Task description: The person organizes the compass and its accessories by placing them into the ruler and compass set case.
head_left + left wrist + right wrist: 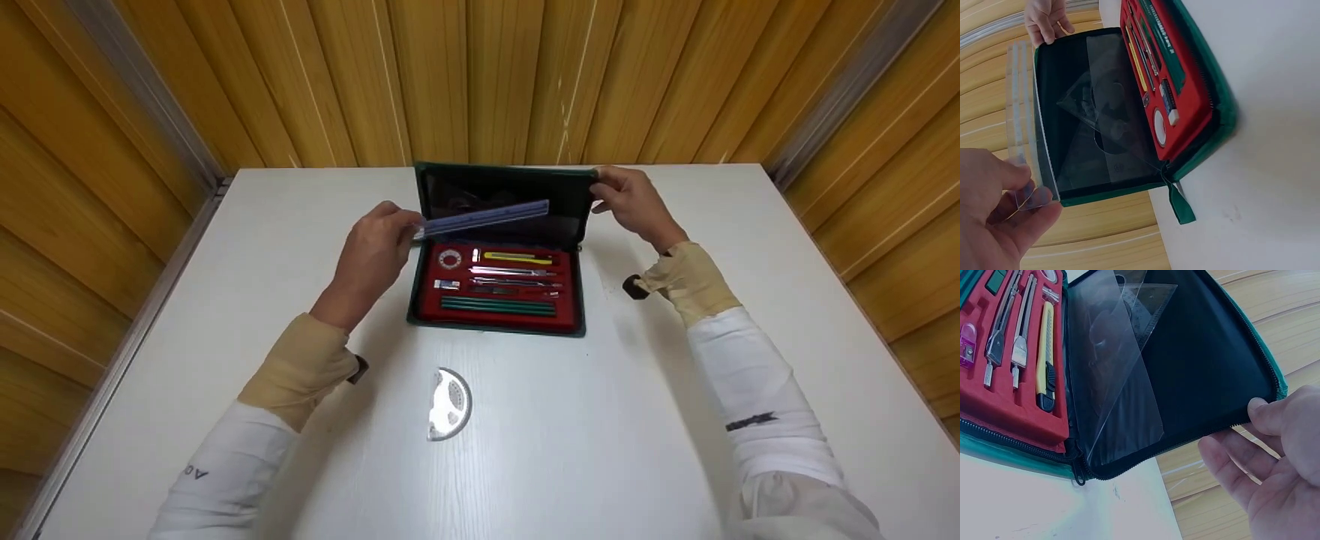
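Observation:
A green zip case (496, 331) lies unfolded on the table, its lid raised. My left hand (373, 251) pinches one end of a clear ruler (487, 217), which slants in front of the dark lid. At the lid's upper right corner, my right hand (634, 204) grips the edge between thumb and fingers (1230, 458). Behind a clear pocket (1123, 377) inside the lid sit see-through set squares (1086, 101). Red lining in the base holds a yellow utility knife (1045, 354), metal compasses (1022, 343), green pencils (499, 306), an eraser (1169, 104) and a pink sharpener (967, 344).
A clear protractor (450, 405) lies on the white table (562, 450) in front of the case. Wooden panelling (495, 82) rises behind the table's back edge. From the case hangs a green strap (1180, 203) near the hinge.

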A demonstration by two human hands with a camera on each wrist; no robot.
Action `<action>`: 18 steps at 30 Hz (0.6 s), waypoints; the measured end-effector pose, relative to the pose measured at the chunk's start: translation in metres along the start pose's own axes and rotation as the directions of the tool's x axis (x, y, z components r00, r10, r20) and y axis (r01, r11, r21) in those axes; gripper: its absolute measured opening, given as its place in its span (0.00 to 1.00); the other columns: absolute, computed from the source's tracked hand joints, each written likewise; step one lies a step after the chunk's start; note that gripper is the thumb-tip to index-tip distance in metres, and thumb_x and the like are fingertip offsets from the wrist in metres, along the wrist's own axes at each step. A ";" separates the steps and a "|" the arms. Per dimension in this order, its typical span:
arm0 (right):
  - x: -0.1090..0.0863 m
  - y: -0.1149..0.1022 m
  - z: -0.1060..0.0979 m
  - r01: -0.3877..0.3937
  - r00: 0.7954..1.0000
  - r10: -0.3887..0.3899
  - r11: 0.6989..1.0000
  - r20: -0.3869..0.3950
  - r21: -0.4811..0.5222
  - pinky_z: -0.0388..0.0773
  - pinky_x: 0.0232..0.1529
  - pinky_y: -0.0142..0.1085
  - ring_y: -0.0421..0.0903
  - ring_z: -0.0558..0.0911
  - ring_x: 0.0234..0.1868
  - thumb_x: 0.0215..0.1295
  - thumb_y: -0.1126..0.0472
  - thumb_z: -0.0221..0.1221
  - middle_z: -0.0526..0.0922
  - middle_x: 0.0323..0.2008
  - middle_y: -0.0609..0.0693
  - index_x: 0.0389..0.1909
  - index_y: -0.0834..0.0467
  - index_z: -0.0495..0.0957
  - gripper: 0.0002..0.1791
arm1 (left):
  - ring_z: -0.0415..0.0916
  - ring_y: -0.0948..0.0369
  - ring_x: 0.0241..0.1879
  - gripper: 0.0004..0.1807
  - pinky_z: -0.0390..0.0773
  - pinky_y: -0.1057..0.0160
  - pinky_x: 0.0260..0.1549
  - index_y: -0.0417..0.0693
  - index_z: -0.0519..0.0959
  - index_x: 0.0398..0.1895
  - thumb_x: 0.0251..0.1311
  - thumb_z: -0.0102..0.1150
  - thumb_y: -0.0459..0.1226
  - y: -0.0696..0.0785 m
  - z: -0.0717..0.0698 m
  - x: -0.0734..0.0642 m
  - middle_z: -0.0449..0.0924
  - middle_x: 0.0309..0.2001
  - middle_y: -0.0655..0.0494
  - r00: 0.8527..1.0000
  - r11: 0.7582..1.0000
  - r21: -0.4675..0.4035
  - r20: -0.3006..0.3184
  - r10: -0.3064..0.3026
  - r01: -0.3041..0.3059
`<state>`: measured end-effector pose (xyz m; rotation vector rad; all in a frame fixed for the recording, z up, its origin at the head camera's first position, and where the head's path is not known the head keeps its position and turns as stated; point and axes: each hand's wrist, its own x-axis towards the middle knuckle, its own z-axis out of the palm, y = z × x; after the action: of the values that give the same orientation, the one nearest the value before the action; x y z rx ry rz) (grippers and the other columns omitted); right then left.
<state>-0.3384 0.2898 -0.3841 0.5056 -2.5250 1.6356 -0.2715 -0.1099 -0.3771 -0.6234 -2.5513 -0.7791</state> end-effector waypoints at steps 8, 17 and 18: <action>0.000 0.001 0.000 -0.003 1.000 0.003 1.000 0.007 -0.002 0.85 0.47 0.46 0.59 0.83 0.47 0.78 0.73 0.50 0.84 0.49 0.69 0.58 0.73 0.78 0.15 | 0.81 0.50 0.40 0.08 0.84 0.56 0.41 0.39 0.87 0.45 0.72 0.59 0.27 0.001 0.015 0.027 0.79 0.39 0.43 0.993 0.993 0.085 -0.079 0.083 -0.077; 0.005 0.013 -0.002 -0.021 1.000 0.021 1.000 -0.013 -0.003 0.85 0.44 0.38 0.52 0.84 0.46 0.79 0.69 0.52 0.85 0.49 0.63 0.59 0.67 0.80 0.14 | 0.80 0.47 0.42 0.10 0.84 0.50 0.40 0.39 0.85 0.45 0.71 0.55 0.24 0.002 0.023 0.053 0.79 0.40 0.41 0.978 0.977 0.163 -0.130 0.162 -0.140; 0.005 0.013 -0.002 -0.022 1.000 0.022 1.000 -0.014 0.000 0.85 0.44 0.37 0.52 0.84 0.46 0.79 0.69 0.52 0.85 0.49 0.62 0.58 0.67 0.80 0.14 | 0.79 0.47 0.43 0.10 0.84 0.50 0.40 0.38 0.85 0.45 0.70 0.55 0.23 0.003 0.024 0.055 0.79 0.40 0.41 0.978 0.976 0.169 -0.133 0.159 -0.136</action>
<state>-0.3471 0.2950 -0.3931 0.4666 -2.5298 1.6403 -0.3213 -0.0769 -0.3675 -0.6692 -2.3738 -0.5437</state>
